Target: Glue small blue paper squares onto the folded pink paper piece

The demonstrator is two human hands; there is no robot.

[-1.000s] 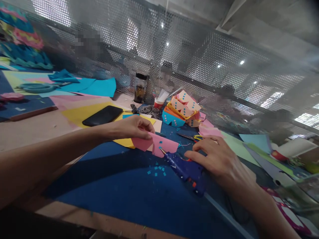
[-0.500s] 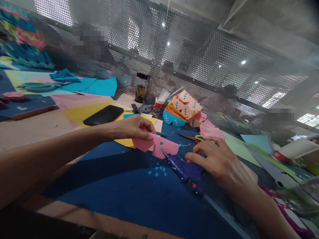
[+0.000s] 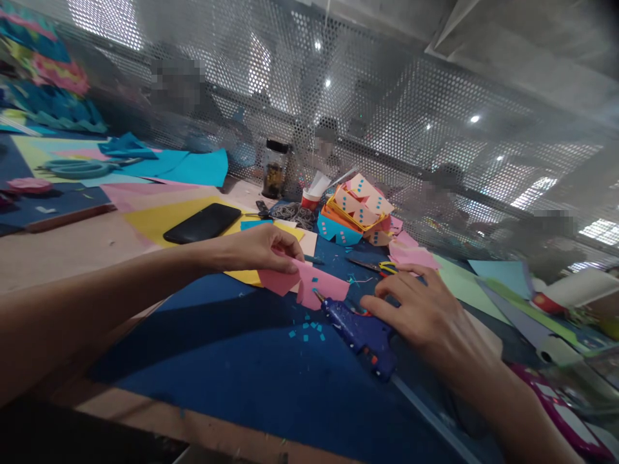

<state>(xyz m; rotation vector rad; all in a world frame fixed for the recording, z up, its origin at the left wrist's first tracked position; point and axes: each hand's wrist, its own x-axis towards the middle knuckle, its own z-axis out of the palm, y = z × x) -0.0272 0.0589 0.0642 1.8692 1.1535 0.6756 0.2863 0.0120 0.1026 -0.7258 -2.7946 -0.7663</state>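
Observation:
My left hand is closed, pinching a folded piece of pink paper above the blue board. Small blue squares stick to the face of this paper. With closed fingers, my right hand grips a dark blue glue gun; its handle is mostly hidden by the hand. The nozzle tip touches, or almost touches, a blue square on the pink paper. A clear glue stick runs out of the gun's back. Several loose blue paper squares lie on the board below the paper.
Beyond my hands lie a black phone, yellow-handled scissors and a stack of decorated paper pieces. A jar and a paper cup stand by the perforated metal screen. Teal scissors rest at left.

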